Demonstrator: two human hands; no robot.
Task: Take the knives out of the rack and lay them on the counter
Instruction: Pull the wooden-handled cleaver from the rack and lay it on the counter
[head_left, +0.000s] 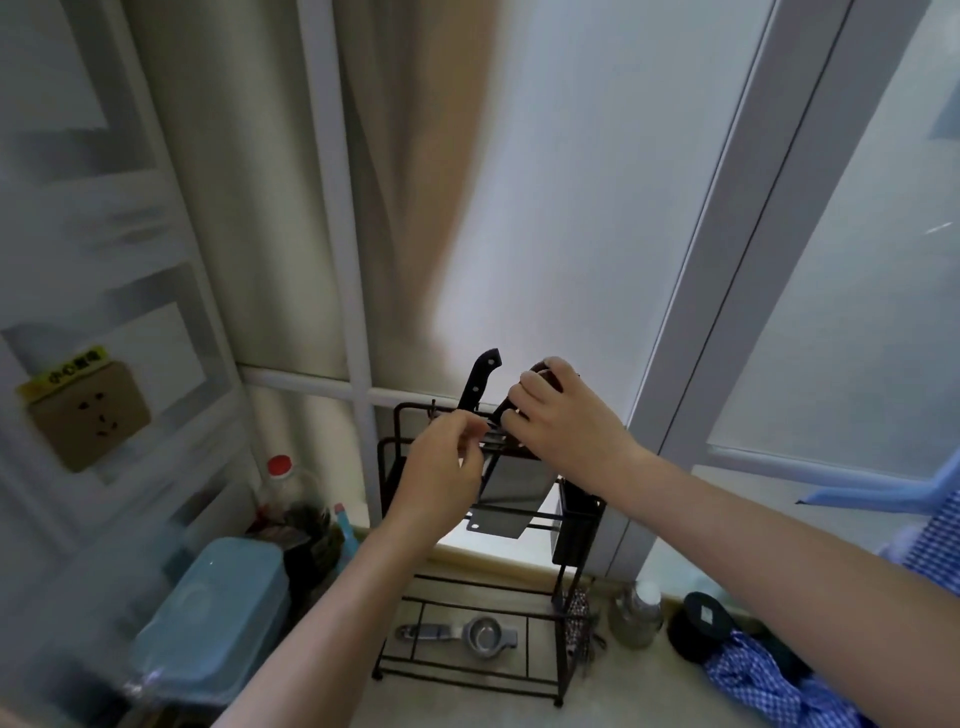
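Note:
A dark wire knife rack (561, 670) stands on the counter by the window. Two knives sit in its top slots. One has a black riveted handle (480, 376) sticking up. The other has a dark brown handle (540, 371), and my right hand (566, 415) is closed around it. Broad cleaver blades (511, 493) hang down inside the rack. My left hand (441, 467) hovers at the rack's top rail just left of the blades, fingers loosely curled and holding nothing.
A metal strainer tool (467, 635) lies on the rack's bottom shelf. Left of the rack are a blue lidded box (218, 623) and a red-capped bottle (280, 470). To the right stand a small jar (639, 613), a black round container (701, 623) and blue checked cloth (769, 680).

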